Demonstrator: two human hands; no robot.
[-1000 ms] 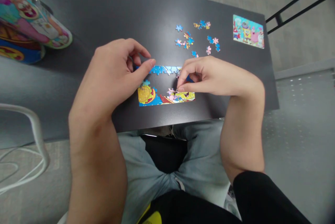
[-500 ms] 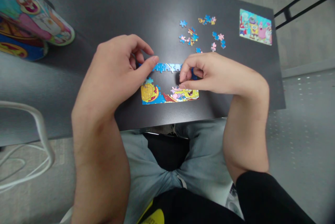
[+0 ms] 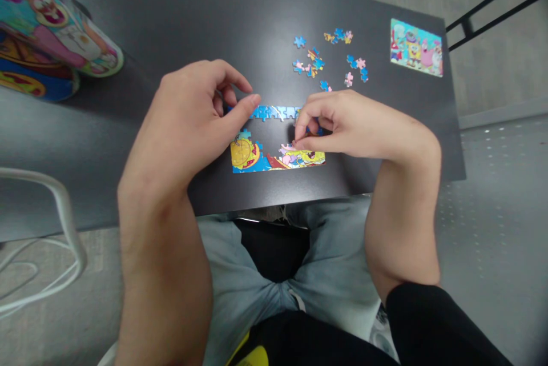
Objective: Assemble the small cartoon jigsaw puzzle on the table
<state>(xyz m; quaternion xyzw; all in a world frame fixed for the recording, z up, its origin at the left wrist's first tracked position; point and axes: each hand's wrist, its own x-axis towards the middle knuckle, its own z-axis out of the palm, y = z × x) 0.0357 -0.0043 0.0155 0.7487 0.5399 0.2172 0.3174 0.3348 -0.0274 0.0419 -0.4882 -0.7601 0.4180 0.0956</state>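
While the person's jeans fill the space before the dark table, the partly assembled puzzle lies just beyond the table's near edge, its long axis running left to right between the two hands. The right hand is nearer its interior: thumb and forefinger come down, close together, at the inner edge of the near strip's right part, though I cannot tell whether they pinch a piece. The left hand hangs over the left end, thumb and forefinger slightly parted, with nothing visible between them. The hands are apart from each other.

The puzzle's near strip shows a yellow burger, blue and brown patches, and a yellow face at the right, with a pink area beside it. Dark tabletop shows through the middle; the far strip is mostly blue, with knobbed inner edges. Both ends are partly hidden by the hands.

Farther out, loose pieces in blue, pink and orange lie scattered, and beyond them to the right rests a bright picture card.
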